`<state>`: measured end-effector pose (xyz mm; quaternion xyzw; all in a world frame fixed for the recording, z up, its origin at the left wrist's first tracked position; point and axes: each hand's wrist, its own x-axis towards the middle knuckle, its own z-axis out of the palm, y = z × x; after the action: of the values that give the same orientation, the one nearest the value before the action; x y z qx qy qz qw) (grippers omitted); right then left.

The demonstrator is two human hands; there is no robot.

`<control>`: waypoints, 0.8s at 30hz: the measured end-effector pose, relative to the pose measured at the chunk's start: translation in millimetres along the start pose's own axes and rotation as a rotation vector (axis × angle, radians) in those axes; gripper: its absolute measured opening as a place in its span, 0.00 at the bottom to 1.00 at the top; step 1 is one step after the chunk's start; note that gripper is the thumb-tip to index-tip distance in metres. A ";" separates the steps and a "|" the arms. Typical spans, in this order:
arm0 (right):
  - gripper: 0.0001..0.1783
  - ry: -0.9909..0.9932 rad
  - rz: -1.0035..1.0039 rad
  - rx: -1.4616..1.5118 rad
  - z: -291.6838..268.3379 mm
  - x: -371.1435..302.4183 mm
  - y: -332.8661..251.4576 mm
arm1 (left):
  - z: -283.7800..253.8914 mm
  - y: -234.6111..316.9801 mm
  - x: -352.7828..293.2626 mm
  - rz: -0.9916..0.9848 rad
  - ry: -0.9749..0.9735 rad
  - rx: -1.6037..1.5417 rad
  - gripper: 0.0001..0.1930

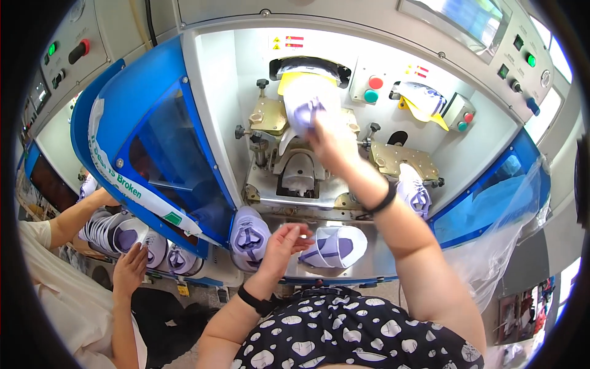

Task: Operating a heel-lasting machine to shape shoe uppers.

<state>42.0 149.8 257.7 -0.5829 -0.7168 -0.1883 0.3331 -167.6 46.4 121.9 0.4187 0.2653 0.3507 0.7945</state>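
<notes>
My right hand (332, 142) reaches up into the lit cabinet of a machine. It grips a lavender-and-white shoe upper (307, 112), partly smeared by motion, in front of a yellow-edged pad (295, 83). Below it sits a metal toe-shaped mould (299, 171) on the machine bed. My left hand (286, 246) hovers over the metal ledge, its fingers loosely curled and apart. Just to its right, another white-and-lavender shoe upper (336, 247) lies on its side. A laced lavender upper (249, 237) stands to the left of that hand.
A second station on the right has a metal plate (402, 161) with a laced upper (413, 190) beneath it. Red and green buttons (371, 89) sit on the back wall. A blue door (166, 147) swings out at left. Beyond it, a co-worker's hands (130, 267) handle more uppers (104, 230).
</notes>
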 end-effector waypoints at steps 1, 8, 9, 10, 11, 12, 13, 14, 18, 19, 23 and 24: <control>0.12 0.094 -0.086 0.031 -0.8 -33.9 -17.6 | -2.1 1.4 1.3 0.039 -0.023 -0.018 0.17; 0.10 -0.132 0.001 0.145 10.1 -173.5 -70.5 | -13.7 -22.7 28.4 -0.117 0.021 -0.451 0.13; 0.10 -0.142 0.069 0.169 14.1 -171.6 -69.1 | -14.6 -25.2 36.8 -0.095 -0.009 -0.448 0.13; 0.11 -0.140 0.082 0.194 17.8 -165.1 -65.9 | -15.9 -25.7 46.2 -0.069 0.031 -0.457 0.13; 0.12 -0.125 0.096 0.221 20.5 -158.1 -63.4 | -17.6 -25.1 54.7 -0.079 0.106 -0.469 0.13; 0.14 -0.154 0.138 0.260 21.1 -152.4 -62.5 | -19.1 -23.3 63.1 -0.034 0.064 -0.514 0.14; 0.16 -0.181 0.199 0.302 21.3 -146.4 -61.6 | -21.7 -20.7 70.6 -0.041 0.064 -0.510 0.14; 0.16 -0.179 0.207 0.301 21.5 -140.6 -61.1 | -24.1 -18.5 76.7 -0.059 0.070 -0.538 0.12; 0.27 -0.042 0.089 0.171 29.5 -119.1 -60.0 | -29.9 -20.1 80.9 -0.091 0.109 -0.576 0.12; 0.30 -0.042 0.038 0.106 33.2 -115.7 -60.1 | -30.3 -22.4 79.7 -0.128 0.173 -0.594 0.12; 0.30 -0.232 0.178 0.090 49.8 -110.5 -61.6 | -32.6 -25.7 80.8 -0.082 0.119 -0.564 0.13; 0.29 -0.221 0.175 0.075 52.2 -110.5 -60.7 | -33.1 -25.3 82.0 -0.086 0.120 -0.544 0.13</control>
<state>-19.0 90.5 150.9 -0.6474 -0.7022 -0.0662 0.2887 -132.6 115.9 73.0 0.1571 0.2254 0.3992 0.8747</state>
